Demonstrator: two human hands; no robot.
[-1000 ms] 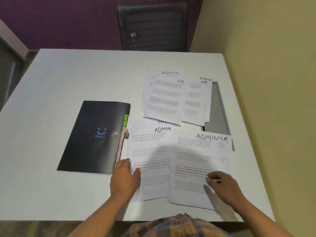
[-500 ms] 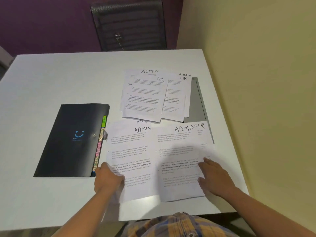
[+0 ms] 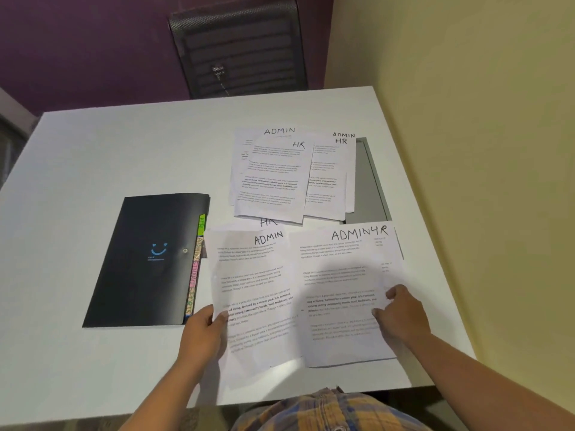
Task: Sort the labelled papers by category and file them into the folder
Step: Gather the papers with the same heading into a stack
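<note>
A closed black folder [image 3: 146, 259] with coloured index tabs along its right edge lies left of centre on the white table [image 3: 102, 150]. Right of it, two near piles of printed sheets overlap: one headed ADMIN [image 3: 249, 284] over an HR sheet, one headed ADMIN [image 3: 342, 269] over an HR sheet. My left hand [image 3: 203, 332] grips the left pile's left edge, thumb on top. My right hand [image 3: 401, 312] pinches the right pile's right edge. Further back lie two more overlapping piles [image 3: 273, 178] marked ADMIN and HR.
A grey flat tray or panel [image 3: 367, 181] lies under the far right sheets by the table's right edge. A yellow wall runs close along the right side. A dark mesh chair [image 3: 239, 48] stands behind the table's far edge.
My left hand has closed on the left pile's edge and lifted its near end. My right hand has shifted up the right pile's edge and curled onto it. The camera has swung slightly.
</note>
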